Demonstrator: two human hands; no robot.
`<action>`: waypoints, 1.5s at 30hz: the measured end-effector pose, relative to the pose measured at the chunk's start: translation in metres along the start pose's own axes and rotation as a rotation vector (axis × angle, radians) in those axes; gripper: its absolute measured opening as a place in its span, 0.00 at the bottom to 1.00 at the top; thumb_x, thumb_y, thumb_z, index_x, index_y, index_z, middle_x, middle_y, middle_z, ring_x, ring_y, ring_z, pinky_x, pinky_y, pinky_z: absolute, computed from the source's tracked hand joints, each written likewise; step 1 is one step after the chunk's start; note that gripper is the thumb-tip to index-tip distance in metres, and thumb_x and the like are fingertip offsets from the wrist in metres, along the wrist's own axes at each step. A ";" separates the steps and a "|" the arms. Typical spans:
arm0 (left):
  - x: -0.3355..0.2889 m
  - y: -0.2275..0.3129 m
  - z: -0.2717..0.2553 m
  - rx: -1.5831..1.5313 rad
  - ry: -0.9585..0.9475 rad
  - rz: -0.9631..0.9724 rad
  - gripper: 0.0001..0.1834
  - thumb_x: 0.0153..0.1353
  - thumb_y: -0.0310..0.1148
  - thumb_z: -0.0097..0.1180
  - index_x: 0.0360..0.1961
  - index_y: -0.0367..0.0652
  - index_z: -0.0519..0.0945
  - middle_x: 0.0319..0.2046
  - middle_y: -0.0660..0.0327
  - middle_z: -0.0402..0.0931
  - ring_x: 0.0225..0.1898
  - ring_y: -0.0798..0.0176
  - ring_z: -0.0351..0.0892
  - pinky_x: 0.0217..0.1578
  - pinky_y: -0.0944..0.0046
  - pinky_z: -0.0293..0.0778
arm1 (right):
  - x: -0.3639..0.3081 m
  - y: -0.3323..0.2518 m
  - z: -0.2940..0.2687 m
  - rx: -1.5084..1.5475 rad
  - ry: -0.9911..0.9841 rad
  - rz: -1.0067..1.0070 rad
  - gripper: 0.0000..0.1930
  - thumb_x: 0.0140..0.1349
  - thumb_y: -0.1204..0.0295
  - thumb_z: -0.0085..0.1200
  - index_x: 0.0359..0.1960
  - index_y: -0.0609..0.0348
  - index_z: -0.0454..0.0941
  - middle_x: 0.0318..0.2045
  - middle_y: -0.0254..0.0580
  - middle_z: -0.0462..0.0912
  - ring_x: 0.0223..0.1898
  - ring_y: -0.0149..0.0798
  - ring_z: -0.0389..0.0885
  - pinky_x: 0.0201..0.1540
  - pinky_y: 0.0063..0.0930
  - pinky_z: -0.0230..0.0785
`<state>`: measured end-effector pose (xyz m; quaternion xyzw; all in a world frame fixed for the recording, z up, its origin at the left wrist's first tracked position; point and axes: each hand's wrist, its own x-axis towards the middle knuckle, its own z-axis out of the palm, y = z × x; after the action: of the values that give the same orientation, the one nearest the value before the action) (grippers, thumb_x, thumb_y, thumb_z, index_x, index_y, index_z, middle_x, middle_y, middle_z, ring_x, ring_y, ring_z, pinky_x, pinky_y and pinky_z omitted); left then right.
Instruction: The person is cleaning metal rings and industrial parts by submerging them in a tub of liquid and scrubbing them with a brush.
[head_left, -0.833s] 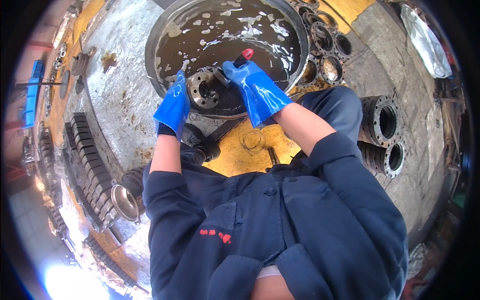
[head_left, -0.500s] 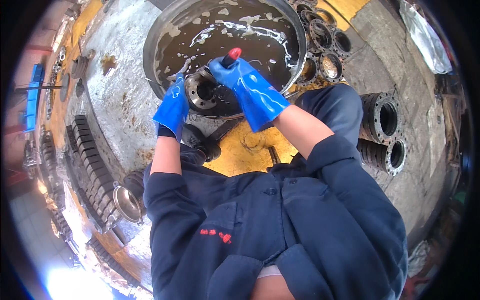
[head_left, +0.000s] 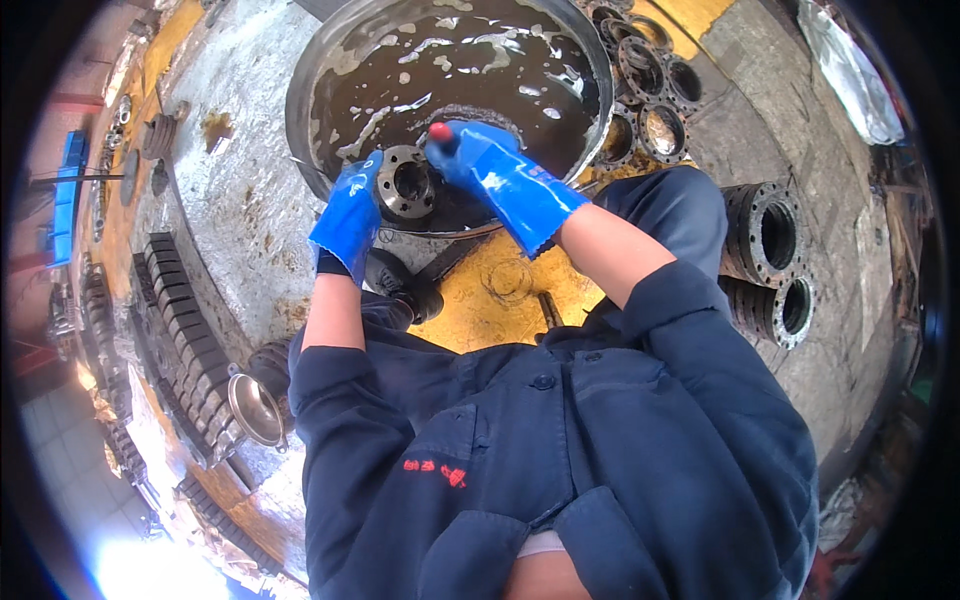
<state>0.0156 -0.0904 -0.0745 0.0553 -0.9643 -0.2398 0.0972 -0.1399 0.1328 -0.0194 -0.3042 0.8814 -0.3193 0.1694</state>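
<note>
My left hand point(head_left: 348, 208), in a blue rubber glove, is closed on the edge of a metal flange point(head_left: 401, 208) with a round bore and bolt holes. The flange is tilted over the near rim of a large round basin point(head_left: 299, 125) of murky brown, foamy liquid point(head_left: 440, 85). Beside the flange, my right hand point(head_left: 485, 165), gloved alike, is wrapped round a tool whose red handle end point(head_left: 440, 132) sticks out of the fist. The tool's working end is hidden, so its kind does not show.
Several metal rings point(head_left: 640, 70) crowd the basin's right side. Stacked flanges point(head_left: 770, 235) stand right of my knee. At left lie a long row of dark metal parts point(head_left: 180, 325) and a small metal bowl point(head_left: 256, 410). A yellow board point(head_left: 490, 300) lies beneath me.
My right hand and the red handle end have shifted left and a little nearer to me. The flange has turned slightly in my left hand, which stays in nearly the same place.
</note>
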 end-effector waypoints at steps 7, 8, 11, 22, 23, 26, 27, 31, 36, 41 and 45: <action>-0.001 0.026 -0.011 -0.186 0.012 -0.153 0.35 0.60 0.09 0.42 0.70 0.35 0.76 0.63 0.37 0.78 0.67 0.40 0.77 0.71 0.50 0.69 | 0.004 -0.012 -0.009 0.137 -0.016 0.056 0.22 0.68 0.46 0.53 0.43 0.50 0.88 0.39 0.51 0.90 0.44 0.55 0.89 0.50 0.46 0.79; 0.000 0.026 -0.011 -0.080 0.006 -0.100 0.35 0.60 0.10 0.41 0.70 0.35 0.75 0.63 0.37 0.78 0.67 0.40 0.77 0.71 0.50 0.69 | 0.002 -0.014 -0.005 0.118 0.012 0.036 0.22 0.68 0.46 0.54 0.43 0.50 0.88 0.40 0.52 0.90 0.45 0.56 0.89 0.50 0.46 0.79; 0.002 0.024 -0.011 0.080 0.012 0.002 0.33 0.61 0.10 0.43 0.69 0.34 0.76 0.62 0.36 0.79 0.66 0.38 0.78 0.69 0.50 0.71 | 0.006 -0.007 -0.008 0.050 -0.144 0.133 0.26 0.68 0.44 0.48 0.48 0.49 0.89 0.47 0.51 0.90 0.53 0.59 0.87 0.59 0.51 0.78; 0.007 0.044 -0.014 -0.276 0.039 -0.178 0.21 0.74 0.23 0.47 0.65 0.29 0.78 0.60 0.38 0.81 0.62 0.42 0.81 0.64 0.53 0.76 | 0.011 0.037 -0.003 0.065 -0.221 0.202 0.28 0.69 0.43 0.46 0.49 0.50 0.89 0.48 0.56 0.89 0.54 0.60 0.86 0.60 0.49 0.77; 0.002 0.043 -0.016 -0.255 0.040 -0.184 0.21 0.74 0.24 0.47 0.65 0.29 0.78 0.60 0.38 0.81 0.62 0.42 0.81 0.64 0.52 0.76 | 0.006 0.022 -0.006 0.114 -0.221 0.168 0.28 0.69 0.43 0.47 0.49 0.50 0.89 0.48 0.56 0.89 0.54 0.60 0.86 0.61 0.49 0.77; 0.005 0.032 -0.010 0.036 0.014 -0.027 0.22 0.74 0.22 0.47 0.66 0.31 0.78 0.61 0.38 0.80 0.61 0.42 0.82 0.64 0.51 0.76 | -0.007 0.012 0.001 0.112 -0.151 0.121 0.28 0.71 0.41 0.44 0.49 0.47 0.88 0.49 0.52 0.89 0.54 0.59 0.86 0.59 0.46 0.78; 0.002 0.019 -0.008 0.007 0.023 -0.031 0.22 0.74 0.21 0.46 0.66 0.31 0.78 0.61 0.37 0.80 0.61 0.41 0.82 0.64 0.52 0.76 | -0.008 0.005 -0.003 0.058 -0.190 0.147 0.27 0.69 0.43 0.48 0.51 0.49 0.88 0.49 0.54 0.89 0.55 0.59 0.86 0.60 0.46 0.77; -0.003 0.009 -0.001 0.068 0.050 -0.006 0.24 0.72 0.18 0.45 0.66 0.33 0.78 0.59 0.37 0.81 0.61 0.40 0.82 0.63 0.52 0.76 | -0.008 0.001 -0.024 -0.034 -0.299 0.181 0.28 0.68 0.44 0.50 0.54 0.53 0.86 0.50 0.55 0.89 0.54 0.59 0.86 0.60 0.47 0.77; -0.002 0.018 -0.013 0.138 0.036 0.019 0.23 0.71 0.18 0.46 0.66 0.33 0.79 0.58 0.37 0.81 0.61 0.41 0.82 0.63 0.52 0.76 | -0.023 0.001 -0.010 0.272 -0.162 0.099 0.26 0.67 0.45 0.50 0.47 0.52 0.88 0.44 0.56 0.89 0.52 0.62 0.86 0.56 0.49 0.78; -0.009 0.009 -0.019 0.065 0.035 -0.025 0.21 0.75 0.21 0.44 0.65 0.32 0.79 0.57 0.37 0.82 0.60 0.41 0.83 0.62 0.53 0.77 | -0.022 -0.019 -0.013 0.076 -0.180 0.065 0.20 0.69 0.52 0.57 0.45 0.56 0.88 0.39 0.56 0.89 0.41 0.51 0.89 0.52 0.40 0.78; 0.008 0.034 -0.007 -0.237 0.046 -0.210 0.21 0.76 0.21 0.42 0.65 0.31 0.78 0.57 0.37 0.82 0.60 0.41 0.82 0.63 0.53 0.76 | 0.006 0.019 0.010 0.649 -0.191 0.268 0.18 0.70 0.56 0.58 0.45 0.60 0.87 0.36 0.49 0.90 0.37 0.44 0.87 0.45 0.42 0.79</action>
<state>0.0072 -0.0644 -0.0511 0.1493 -0.9158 -0.3593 0.0998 -0.1477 0.1358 -0.0399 -0.1447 0.7463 -0.5278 0.3789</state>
